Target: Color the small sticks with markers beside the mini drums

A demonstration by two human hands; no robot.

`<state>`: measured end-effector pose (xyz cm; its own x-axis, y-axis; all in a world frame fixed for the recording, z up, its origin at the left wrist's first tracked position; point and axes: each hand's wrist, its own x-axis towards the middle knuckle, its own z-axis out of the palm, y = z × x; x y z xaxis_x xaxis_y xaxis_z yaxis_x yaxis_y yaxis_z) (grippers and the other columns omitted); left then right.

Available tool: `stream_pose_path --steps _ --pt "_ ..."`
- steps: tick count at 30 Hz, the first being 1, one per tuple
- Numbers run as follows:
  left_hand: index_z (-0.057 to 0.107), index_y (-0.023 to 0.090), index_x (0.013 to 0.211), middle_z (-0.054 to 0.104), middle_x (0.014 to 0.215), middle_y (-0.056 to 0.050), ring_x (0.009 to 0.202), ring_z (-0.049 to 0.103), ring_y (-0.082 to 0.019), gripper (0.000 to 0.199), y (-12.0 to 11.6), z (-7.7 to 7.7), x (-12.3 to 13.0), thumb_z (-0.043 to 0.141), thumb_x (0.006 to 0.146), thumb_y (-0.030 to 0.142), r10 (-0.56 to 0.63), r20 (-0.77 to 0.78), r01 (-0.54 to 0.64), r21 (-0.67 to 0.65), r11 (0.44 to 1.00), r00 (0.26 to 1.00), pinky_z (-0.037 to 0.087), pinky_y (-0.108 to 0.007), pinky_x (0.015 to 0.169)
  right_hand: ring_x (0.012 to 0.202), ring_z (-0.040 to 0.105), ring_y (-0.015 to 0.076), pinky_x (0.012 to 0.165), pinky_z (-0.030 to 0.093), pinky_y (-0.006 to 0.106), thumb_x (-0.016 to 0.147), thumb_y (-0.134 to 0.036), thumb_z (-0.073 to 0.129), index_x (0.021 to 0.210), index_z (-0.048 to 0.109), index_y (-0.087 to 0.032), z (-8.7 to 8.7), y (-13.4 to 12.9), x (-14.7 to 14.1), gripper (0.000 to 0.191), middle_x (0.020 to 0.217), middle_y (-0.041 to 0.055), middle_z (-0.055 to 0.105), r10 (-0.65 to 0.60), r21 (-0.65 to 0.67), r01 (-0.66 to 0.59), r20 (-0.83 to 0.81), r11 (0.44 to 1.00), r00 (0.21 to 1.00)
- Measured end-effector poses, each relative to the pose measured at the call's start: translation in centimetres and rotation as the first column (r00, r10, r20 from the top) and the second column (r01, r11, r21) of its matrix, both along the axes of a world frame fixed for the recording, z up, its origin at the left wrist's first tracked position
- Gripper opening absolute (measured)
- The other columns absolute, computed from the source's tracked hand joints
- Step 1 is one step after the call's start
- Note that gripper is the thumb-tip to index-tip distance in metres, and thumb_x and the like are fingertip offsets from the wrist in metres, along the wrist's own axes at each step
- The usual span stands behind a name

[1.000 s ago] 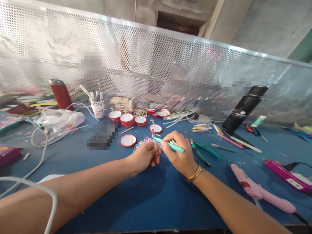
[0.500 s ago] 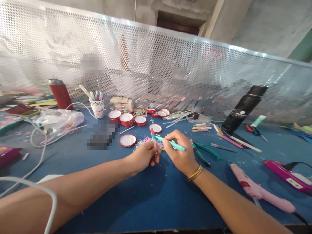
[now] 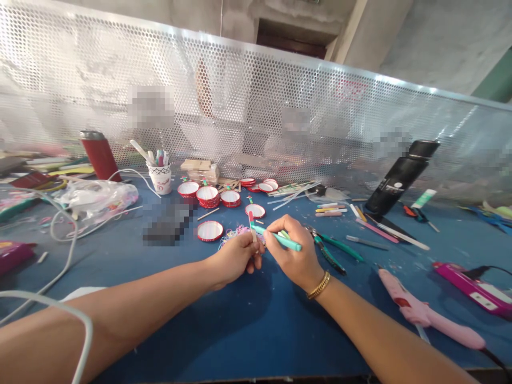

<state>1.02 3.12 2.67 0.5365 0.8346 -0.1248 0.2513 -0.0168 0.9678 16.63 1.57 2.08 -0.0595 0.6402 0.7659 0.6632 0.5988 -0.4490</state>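
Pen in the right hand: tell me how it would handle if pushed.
The pen is probably stiff: it looks straight in the right hand. Its slimness suggests little weight and, looking rounded, it may roll on the table.

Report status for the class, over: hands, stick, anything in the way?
Left fingers pinch red-tipped stick. Right fingers grip turquoise pen, tip at stick. Colourful loops heaped behind, not between them.

Your left hand (image 3: 236, 257) partly hides the stick (image 3: 251, 217) and the coloured bands (image 3: 240, 230). From it, at ten o'clock, pixelation blurs a dark object (image 3: 168, 225) beyond naming; at nine, the view's edge cuts off a purple box (image 3: 15, 258).
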Motion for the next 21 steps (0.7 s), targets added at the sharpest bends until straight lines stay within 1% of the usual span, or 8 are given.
stream_pose_path --steps 4,9,11,16,21 --pt "0.048 0.017 0.081 0.054 0.061 0.003 0.047 0.043 -0.005 0.021 -0.03 0.02 -0.01 0.033 0.093 0.025 0.009 -0.007 -0.009 -0.009 1.000 1.000 0.029 -0.017 0.047 0.069 0.055 0.0157 0.069 0.043 0.030 0.080 -0.021 0.057 0.073 0.053 -0.021 -0.04 0.01 0.01 0.009 0.071 0.0000 0.060 -0.030 0.010 0.030 -0.016 1.000 0.999" --pt "0.047 0.018 0.078 0.055 0.060 0.003 0.046 0.044 -0.006 0.021 0.09 -0.26 -0.04 0.036 0.092 0.029 -0.002 0.019 0.002 0.001 1.000 1.000 0.029 -0.018 0.047 0.071 0.056 0.0158 0.070 0.044 0.030 0.081 -0.022 0.057 0.075 0.053 -0.021 -0.08 -0.13 0.01 0.007 0.074 0.0003 0.061 0.002 0.004 -0.002 -0.010 1.000 1.000" --pt "0.047 0.018 0.078 0.055 0.060 0.003 0.046 0.044 -0.006 0.020 0.11 -0.31 -0.04 0.037 0.091 0.029 0.000 0.025 0.000 -0.003 1.000 1.000 0.029 -0.018 0.047 0.071 0.055 0.0160 0.070 0.044 0.031 0.081 -0.022 0.057 0.074 0.053 -0.021 -0.08 -0.15 0.00 0.008 0.073 0.0003 0.061 -0.004 -0.007 0.004 0.001 1.000 1.000" --pt "0.048 0.018 0.079 0.055 0.058 0.003 0.045 0.043 -0.006 0.018 -0.04 -0.06 -0.03 0.039 0.090 0.028 0.008 0.032 -0.007 -0.028 1.000 0.999 0.031 -0.018 0.048 0.070 0.056 0.0160 0.069 0.044 0.031 0.081 -0.021 0.056 0.075 0.053 -0.021 -0.02 -0.08 0.00 0.007 0.073 0.0006 0.061 -0.016 0.010 0.017 -0.029 1.000 0.999" --pt "0.047 0.018 0.077 0.055 0.059 0.003 0.045 0.043 -0.006 0.020 -0.11 0.10 0.02 0.036 0.091 0.027 0.009 0.010 -0.009 -0.021 1.000 1.000 0.032 -0.019 0.050 0.070 0.055 0.0160 0.070 0.043 0.030 0.081 -0.021 0.057 0.074 0.053 -0.021 -0.03 -0.02 -0.05 0.008 0.072 0.0001 0.060 -0.014 -0.007 0.014 -0.002 1.000 1.000"
